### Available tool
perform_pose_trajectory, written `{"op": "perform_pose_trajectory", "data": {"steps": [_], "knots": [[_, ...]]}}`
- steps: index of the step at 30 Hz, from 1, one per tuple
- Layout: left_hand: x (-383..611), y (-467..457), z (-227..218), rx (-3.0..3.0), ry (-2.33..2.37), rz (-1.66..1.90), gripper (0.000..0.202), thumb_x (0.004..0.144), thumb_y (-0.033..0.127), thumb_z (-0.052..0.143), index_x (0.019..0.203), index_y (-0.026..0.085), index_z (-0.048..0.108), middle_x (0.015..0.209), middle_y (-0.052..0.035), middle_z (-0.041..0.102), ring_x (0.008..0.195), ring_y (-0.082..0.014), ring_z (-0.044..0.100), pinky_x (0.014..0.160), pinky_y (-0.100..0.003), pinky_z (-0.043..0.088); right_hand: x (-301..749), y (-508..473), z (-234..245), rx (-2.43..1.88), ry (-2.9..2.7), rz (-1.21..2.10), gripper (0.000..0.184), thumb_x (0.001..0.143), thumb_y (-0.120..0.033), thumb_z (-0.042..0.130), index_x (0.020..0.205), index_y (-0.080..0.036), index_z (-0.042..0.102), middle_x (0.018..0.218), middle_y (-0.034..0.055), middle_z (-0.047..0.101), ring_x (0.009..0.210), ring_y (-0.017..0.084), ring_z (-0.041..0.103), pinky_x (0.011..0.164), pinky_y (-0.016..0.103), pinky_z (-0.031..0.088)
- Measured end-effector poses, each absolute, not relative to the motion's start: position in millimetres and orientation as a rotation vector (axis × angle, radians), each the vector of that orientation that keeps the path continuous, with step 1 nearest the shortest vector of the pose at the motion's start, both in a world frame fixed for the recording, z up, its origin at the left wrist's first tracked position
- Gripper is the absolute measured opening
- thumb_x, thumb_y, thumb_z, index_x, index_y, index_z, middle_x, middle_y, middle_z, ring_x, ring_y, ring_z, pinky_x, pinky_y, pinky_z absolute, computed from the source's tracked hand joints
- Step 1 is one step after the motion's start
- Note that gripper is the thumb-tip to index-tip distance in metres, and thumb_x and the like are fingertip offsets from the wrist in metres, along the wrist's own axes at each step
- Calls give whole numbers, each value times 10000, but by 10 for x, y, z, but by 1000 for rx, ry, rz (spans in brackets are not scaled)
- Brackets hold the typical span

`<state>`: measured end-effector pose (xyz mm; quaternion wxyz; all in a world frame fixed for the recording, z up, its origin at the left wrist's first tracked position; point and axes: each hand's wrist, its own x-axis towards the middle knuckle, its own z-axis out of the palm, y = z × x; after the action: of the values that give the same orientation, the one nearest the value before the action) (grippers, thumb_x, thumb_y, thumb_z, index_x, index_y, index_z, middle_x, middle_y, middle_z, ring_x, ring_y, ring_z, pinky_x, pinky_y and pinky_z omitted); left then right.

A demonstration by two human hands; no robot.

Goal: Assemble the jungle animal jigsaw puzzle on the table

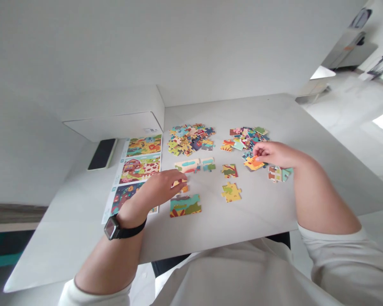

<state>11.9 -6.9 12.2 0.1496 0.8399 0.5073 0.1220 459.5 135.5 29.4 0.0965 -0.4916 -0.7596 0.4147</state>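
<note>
My left hand (162,185), with a black watch on its wrist, rests on the white table (258,212), fingers curled over a small orange puzzle piece (182,187). Just below it lies a joined blue-green section (185,205). My right hand (271,154) pinches an orange-yellow puzzle piece (252,163) at the edge of the right pile of loose pieces (246,138). A second pile (190,139) lies farther left. Between my hands sit a pale joined strip (194,165), a red-green piece (230,171) and a yellow piece (231,192).
A reference sheet with three colourful pictures (137,170) lies left of the pieces. A black phone (102,154) sits beside it. A white box (121,114) stands at the back left against the wall. A few pieces (279,173) lie under my right wrist.
</note>
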Motion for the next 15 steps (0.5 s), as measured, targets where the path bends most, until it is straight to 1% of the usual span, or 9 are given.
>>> {"op": "perform_pose_trajectory", "data": {"steps": [3, 6, 8, 11, 15], "knots": [[143, -84, 141, 2406, 1472, 379, 343, 1090, 455, 524, 1128, 236, 785, 1054, -61, 821, 853, -199, 743, 750, -297, 519, 4506, 1334, 322, -1347, -2044, 1308, 518, 778, -690, 886, 997, -245, 736, 1002, 81, 772, 952, 276, 728, 859, 432, 586], [164, -100, 165, 2393, 1493, 386, 319, 1087, 419, 531, 1114, 233, 789, 1055, -59, 817, 860, -196, 733, 758, -298, 506, 4332, 1294, 276, -1265, -1906, 1340, 549, 737, -657, 937, 1055, -239, 777, 1015, 83, 782, 968, 264, 734, 900, 439, 603], [179, -107, 183, 2366, 1517, 398, 314, 1085, 402, 528, 1106, 231, 791, 1051, -59, 813, 864, -195, 727, 757, -298, 495, 4176, 1251, 214, -1212, -1842, 1386, 560, 723, -633, 954, 1067, -225, 786, 978, 81, 785, 943, 257, 736, 885, 432, 608], [228, -115, 210, 2287, 1541, 458, 316, 1081, 418, 537, 1102, 233, 792, 1055, -61, 808, 862, -192, 713, 742, -296, 483, 3910, 1150, 121, -1147, -1773, 1450, 532, 720, -608, 963, 1030, -213, 788, 953, 75, 792, 903, 240, 739, 858, 408, 607], [404, -139, 250, 2085, 1535, 595, 287, 1044, 434, 605, 1059, 221, 796, 992, -46, 795, 786, -164, 671, 711, -281, 477, 3574, 973, 50, -1081, -1731, 1545, 480, 723, -567, 971, 1005, -220, 795, 930, 59, 797, 874, 218, 741, 816, 365, 603]]}}
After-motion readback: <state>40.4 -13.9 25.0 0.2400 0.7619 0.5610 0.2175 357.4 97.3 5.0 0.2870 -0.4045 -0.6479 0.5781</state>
